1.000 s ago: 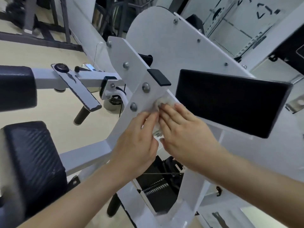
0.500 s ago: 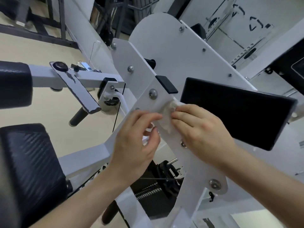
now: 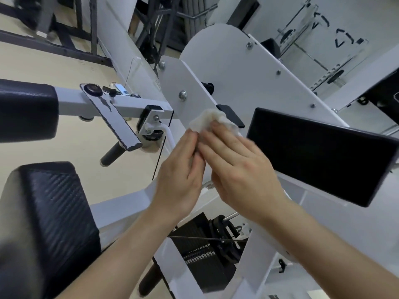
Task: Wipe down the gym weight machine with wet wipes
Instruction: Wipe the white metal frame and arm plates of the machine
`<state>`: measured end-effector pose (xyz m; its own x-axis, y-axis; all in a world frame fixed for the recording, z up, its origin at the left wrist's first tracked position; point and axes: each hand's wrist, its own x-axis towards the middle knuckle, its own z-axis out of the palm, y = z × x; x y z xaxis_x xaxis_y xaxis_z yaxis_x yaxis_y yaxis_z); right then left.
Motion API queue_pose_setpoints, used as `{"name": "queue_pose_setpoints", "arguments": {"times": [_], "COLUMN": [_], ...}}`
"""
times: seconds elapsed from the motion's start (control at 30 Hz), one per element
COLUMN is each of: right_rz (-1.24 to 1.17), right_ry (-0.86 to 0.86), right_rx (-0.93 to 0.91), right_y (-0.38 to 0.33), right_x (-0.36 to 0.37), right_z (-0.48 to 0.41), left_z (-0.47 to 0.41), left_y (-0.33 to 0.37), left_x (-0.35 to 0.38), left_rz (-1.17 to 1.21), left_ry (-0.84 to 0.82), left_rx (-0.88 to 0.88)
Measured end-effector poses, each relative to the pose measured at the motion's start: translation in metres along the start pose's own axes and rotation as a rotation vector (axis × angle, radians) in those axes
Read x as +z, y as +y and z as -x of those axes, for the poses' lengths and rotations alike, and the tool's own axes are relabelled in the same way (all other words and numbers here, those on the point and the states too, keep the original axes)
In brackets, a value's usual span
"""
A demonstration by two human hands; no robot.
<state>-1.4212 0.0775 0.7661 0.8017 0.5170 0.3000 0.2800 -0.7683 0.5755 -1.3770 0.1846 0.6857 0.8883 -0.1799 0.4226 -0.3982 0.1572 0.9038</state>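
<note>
From the head view, the wet wipe [image 3: 207, 121] is bunched against the machine's white arm plate [image 3: 190, 83], just beside the small black stopper [image 3: 231, 116] and left of the black back pad [image 3: 319, 154]. The right hand [image 3: 237, 167] lays straight fingers flat on the wipe's lower edge. The left hand [image 3: 179, 178] lies alongside, fingers also straight, tips about touching the wipe. The plate's long axis climbs up and left toward a bolt [image 3: 182, 94]. The wipe sits ahead of both hands along that line, so I'd judge the right hand leads the next stroke.
</note>
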Motion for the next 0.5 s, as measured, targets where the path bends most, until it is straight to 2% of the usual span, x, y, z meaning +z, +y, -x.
{"name": "queue_pose_setpoints", "arguments": {"times": [0.07, 0.13, 0.2, 0.27, 0.33, 0.4, 0.43, 0.5], "right_rz": [-0.206, -0.362, -0.526, -0.791, -1.15, -1.453, -1.501, -1.475], "right_ry": [0.141, 0.262, 0.343, 0.322, 0.214, 0.133, 0.123, 0.103], "right_rx": [0.048, 0.172, 0.364, 0.612, 0.853, 1.018, 1.054, 1.06], "right_y": [0.003, 0.003, 0.0, -0.002, -0.005, -0.007, -0.007, -0.007], "right_x": [-0.004, -0.01, -0.013, -0.019, -0.027, -0.032, -0.034, -0.039], "right_z": [0.005, 0.009, 0.009, 0.006, 0.003, 0.004, 0.005, 0.007], "left_z": [-0.003, -0.006, -0.01, -0.01, -0.007, -0.001, 0.002, 0.001], "left_y": [0.004, 0.004, 0.005, 0.015, 0.026, 0.032, 0.033, 0.031], "left_x": [0.002, 0.006, 0.008, 0.003, -0.005, -0.012, -0.015, -0.02], "left_rz": [-0.003, -0.023, 0.039, 0.24, 0.423, 0.475, 0.459, 0.373], "left_ry": [0.011, 0.094, 0.261, 0.321, 0.199, 0.036, 0.004, 0.048], "left_rx": [0.039, 0.04, -0.056, -0.188, -0.274, -0.31, -0.315, -0.316]}}
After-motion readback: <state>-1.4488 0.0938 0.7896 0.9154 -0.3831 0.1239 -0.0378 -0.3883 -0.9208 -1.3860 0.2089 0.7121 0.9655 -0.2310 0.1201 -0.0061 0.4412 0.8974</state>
